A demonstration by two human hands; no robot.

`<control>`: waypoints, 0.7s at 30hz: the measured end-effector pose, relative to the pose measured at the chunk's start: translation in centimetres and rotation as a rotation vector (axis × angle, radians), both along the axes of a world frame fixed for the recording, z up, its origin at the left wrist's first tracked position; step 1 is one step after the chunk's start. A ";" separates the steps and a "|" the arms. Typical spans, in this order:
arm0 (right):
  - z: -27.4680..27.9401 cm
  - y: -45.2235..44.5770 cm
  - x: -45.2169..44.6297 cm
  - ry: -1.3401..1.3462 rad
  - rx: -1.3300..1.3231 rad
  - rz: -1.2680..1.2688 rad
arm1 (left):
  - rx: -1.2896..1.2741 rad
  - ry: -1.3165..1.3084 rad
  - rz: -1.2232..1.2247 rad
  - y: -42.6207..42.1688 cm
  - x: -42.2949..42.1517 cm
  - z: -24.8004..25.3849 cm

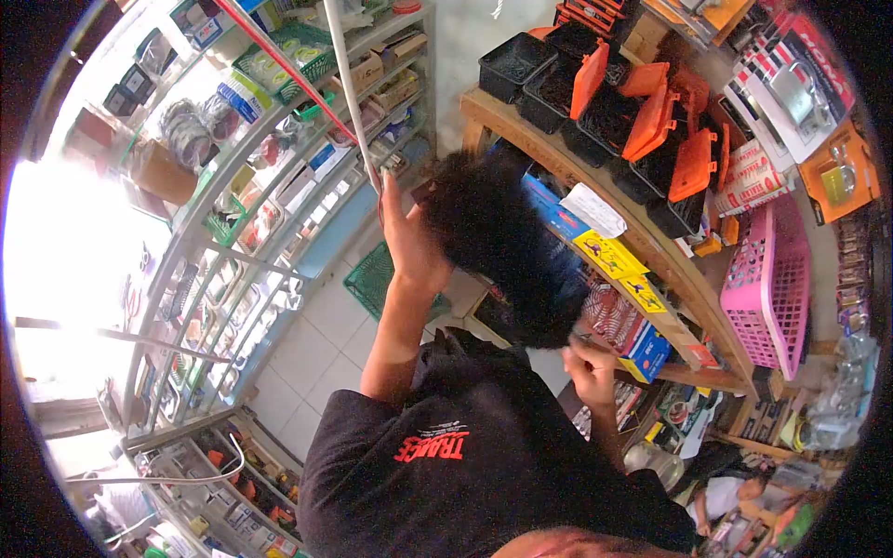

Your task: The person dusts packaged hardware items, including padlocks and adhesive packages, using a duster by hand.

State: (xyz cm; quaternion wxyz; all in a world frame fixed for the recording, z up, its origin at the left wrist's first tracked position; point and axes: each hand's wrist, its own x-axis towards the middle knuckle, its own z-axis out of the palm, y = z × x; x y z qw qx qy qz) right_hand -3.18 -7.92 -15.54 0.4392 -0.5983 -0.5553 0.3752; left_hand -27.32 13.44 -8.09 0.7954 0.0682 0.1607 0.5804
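A bushy black feather duster [502, 246] spans the gap between my two hands, partly blurred. My left hand [416, 246] is closed at its upper left end, thumb up, with most fingers hidden. A long white pole [346, 79] runs from the top edge down to that hand. A red pole [293, 70] slants in beside it; whether either pole belongs to the duster I cannot tell. At the duster's lower right end, my right hand [592, 367] has its fingers curled against the feather tips.
Packed glass shelves [279, 200] line the left side. On the right, a wooden shelf [684, 270] carries black bins [521, 70] with orange lids and a pink basket [765, 284]. A green basket [377, 282] stands on the tiled floor [312, 358]. Another person [730, 498] is at lower right.
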 end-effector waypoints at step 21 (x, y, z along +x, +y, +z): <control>2.2 0.8 1.0 0.002 -0.287 0.142 | 0.238 -0.312 -0.206 0.3 -1.9 -1.3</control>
